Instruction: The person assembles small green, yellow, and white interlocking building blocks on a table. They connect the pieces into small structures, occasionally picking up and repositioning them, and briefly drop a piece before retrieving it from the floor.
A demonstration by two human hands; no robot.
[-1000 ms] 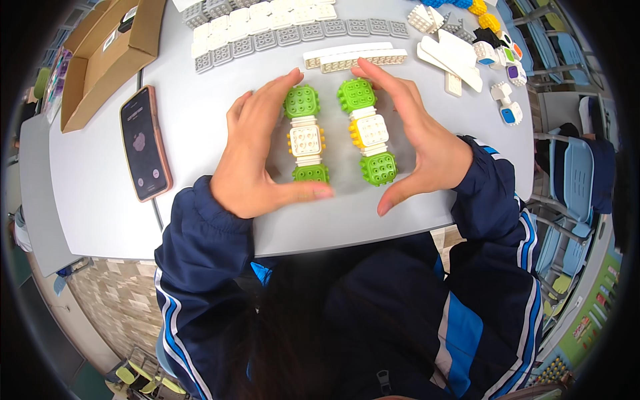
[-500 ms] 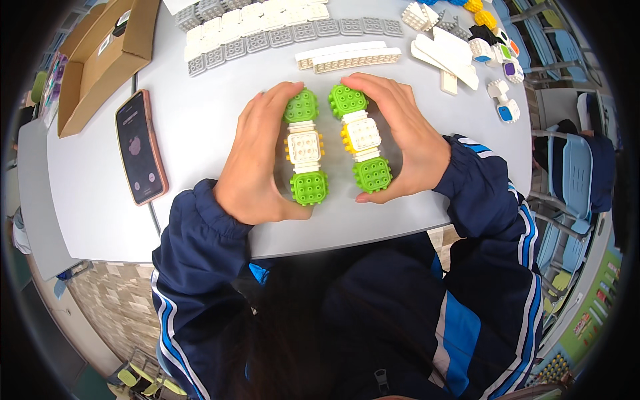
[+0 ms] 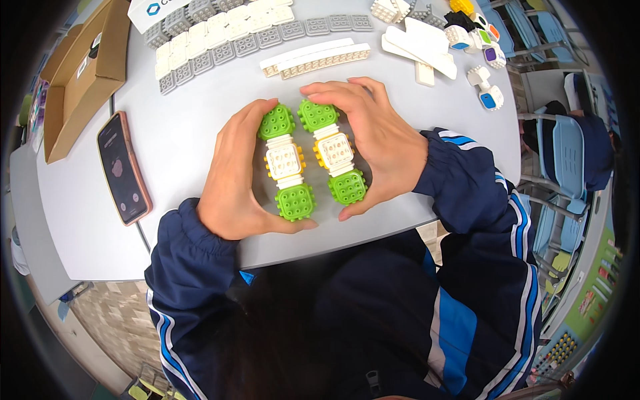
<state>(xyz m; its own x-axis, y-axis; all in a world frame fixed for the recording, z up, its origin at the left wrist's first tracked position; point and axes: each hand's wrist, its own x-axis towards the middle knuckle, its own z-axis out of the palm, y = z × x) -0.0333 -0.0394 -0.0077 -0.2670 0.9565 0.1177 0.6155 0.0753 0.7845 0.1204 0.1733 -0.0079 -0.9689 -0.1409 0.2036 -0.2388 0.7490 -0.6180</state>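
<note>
My left hand [image 3: 233, 173] is curved round a row of joined building blocks [image 3: 285, 160], green at both ends with a white, yellow-edged block between them. Its fingertips touch the far green block and the thumb lies by the near one. A matching row of blocks [image 3: 334, 151] is gripped by my right hand [image 3: 383, 147], fingers at its far green end and thumb at its near green end. Both rows point away from me, side by side, with a narrow gap between them. Studded faces are turned up.
A phone [image 3: 125, 167] and an open cardboard box [image 3: 87, 83] are at the left. White beams [image 3: 317, 61] and rows of grey plates [image 3: 247, 45] lie beyond my hands. White panels [image 3: 423, 50] and small coloured blocks [image 3: 490, 100] sit at the far right of the table [image 3: 373, 230].
The whole view has shifted, so the table things appear further left. My two hands have brought the block rows slightly closer together, and the right-hand fingers have changed position a little.
</note>
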